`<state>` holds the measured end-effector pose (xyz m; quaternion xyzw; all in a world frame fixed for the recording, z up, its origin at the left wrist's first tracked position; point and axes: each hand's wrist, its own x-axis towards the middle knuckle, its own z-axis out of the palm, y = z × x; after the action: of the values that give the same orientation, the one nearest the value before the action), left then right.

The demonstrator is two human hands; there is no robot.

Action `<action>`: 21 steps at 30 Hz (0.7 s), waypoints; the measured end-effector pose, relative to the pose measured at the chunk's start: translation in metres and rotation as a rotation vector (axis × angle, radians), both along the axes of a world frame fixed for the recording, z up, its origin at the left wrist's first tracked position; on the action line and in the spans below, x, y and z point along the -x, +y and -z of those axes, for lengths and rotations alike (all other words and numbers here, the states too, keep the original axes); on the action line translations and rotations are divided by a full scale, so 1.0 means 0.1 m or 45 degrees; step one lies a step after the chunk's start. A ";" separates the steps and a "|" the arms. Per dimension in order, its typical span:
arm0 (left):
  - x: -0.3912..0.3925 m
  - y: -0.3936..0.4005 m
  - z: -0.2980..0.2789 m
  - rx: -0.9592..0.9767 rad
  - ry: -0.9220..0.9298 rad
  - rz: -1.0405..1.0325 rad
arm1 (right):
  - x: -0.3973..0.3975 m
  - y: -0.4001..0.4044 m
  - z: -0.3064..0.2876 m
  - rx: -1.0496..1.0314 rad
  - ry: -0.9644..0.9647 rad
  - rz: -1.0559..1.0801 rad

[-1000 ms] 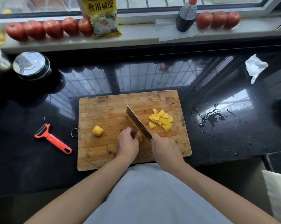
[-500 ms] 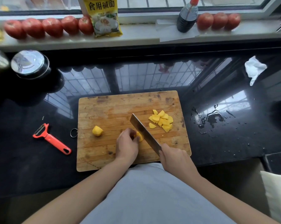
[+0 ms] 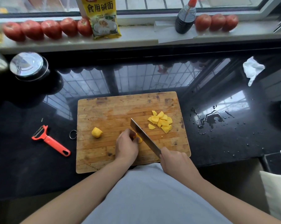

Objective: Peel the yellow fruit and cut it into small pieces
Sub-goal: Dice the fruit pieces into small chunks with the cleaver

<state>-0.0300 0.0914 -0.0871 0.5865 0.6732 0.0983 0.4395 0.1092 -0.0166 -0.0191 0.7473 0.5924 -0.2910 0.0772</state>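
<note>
At the far left edge of the black countertop (image 3: pixel 217 147), a steel container (image 3: pixel 29 66) stands beside a second vessel cut off by the frame. Nearer the front edge lies an orange peeler (image 3: pixel 50 140), just off the left side of the wooden cutting board (image 3: pixel 114 110). On the board's left half sits a lone yellow fruit chunk (image 3: pixel 96 132). At the board's centre, the left hand (image 3: pixel 126 147) curls closed over another yellow fruit piece (image 3: pixel 139 138), most of it hidden under the fingers. The knife (image 3: pixel 144 137) blade rests against that piece, its handle wholly concealed in the gripping right hand (image 3: pixel 174 160) at the board's front edge. A heap of cut yellow pieces (image 3: pixel 161 121) lies toward the board's right side. Right of the board, spilled water (image 3: pixel 208 118) pools on the counter, and a crumpled white tissue (image 3: pixel 252 69) sits near the back right corner.
</note>
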 end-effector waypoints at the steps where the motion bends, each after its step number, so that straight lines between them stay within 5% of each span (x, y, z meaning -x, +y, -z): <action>1: 0.00 0.00 0.01 0.001 0.000 0.000 | -0.02 -0.03 0.00 0.021 -0.008 0.006; 6: 0.00 0.02 0.01 0.013 0.005 0.018 | 0.05 0.06 0.02 0.070 -0.004 -0.003; 15: 0.01 0.02 0.02 0.006 0.005 0.068 | 0.12 0.36 0.22 -0.246 0.075 0.199; 21: 0.11 0.12 -0.05 -0.098 0.202 0.516 | -0.15 0.10 0.20 -0.290 0.021 0.362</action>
<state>-0.0415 0.1033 -0.0817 0.7321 0.5696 -0.0129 0.3733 0.1240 -0.0068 -0.0386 0.8250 0.5105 -0.2361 -0.0546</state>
